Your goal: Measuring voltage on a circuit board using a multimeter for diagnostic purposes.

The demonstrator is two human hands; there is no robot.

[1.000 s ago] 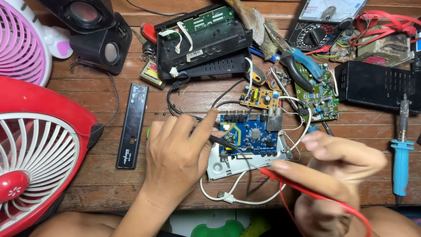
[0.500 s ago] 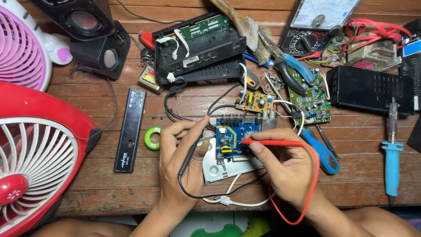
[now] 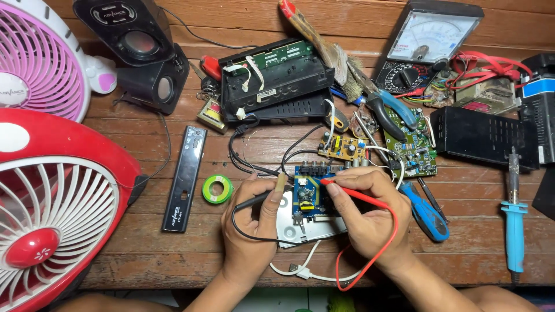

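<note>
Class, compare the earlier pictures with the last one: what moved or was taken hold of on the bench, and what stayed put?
The right hand carried the red probe up from the bench edge onto the blue circuit board. The left hand, first lying over the board, shifted left and now holds the black probe at the board's left edge. The green tape roll, covered at first, now shows. Fans, speaker, meter and tools stayed.

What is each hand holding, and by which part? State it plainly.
The left hand holds a slim black test probe along its handle. The right hand pinches a slim red test probe near its tip, over the small blue circuit board.
</note>
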